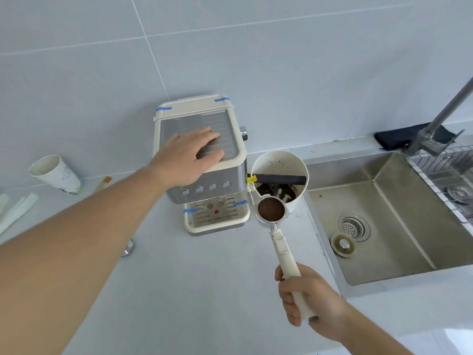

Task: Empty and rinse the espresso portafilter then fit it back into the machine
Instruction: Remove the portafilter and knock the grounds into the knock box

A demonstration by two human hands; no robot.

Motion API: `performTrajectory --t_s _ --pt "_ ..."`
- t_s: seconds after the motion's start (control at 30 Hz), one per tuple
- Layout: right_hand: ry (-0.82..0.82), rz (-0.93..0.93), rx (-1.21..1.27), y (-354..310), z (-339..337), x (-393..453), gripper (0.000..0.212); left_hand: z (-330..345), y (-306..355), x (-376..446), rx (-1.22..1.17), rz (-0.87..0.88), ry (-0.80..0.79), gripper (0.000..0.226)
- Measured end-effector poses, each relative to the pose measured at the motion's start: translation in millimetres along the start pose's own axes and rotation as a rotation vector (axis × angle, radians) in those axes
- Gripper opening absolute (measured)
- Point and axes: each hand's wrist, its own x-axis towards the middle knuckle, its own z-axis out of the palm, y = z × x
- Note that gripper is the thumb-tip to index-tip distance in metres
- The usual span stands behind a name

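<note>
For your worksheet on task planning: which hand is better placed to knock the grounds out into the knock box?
Right hand: it already grips the portafilter handle beside the knock box. Left hand rests flat on the machine.

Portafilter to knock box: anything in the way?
Nothing visible. The right hand holds the portafilter by its handle, basket still full of grounds, right at the front rim of the knock box. The bar across it is exposed.
</note>
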Motion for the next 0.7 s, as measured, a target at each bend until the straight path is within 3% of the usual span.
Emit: performTrajectory --t_s 0.13,0.7 --pt "-0.006 -0.033 0.003 -16.9 -18.0 -6.3 0.026 5.7 8.5 4.7 0.041 -0.094 0.004 0.059" --pt "0.0 -0.215 -0.004 -92.5 -89.5 12.0 0.054 12.0 11.1 3.3 0.031 -0.181 0.133 0.069"
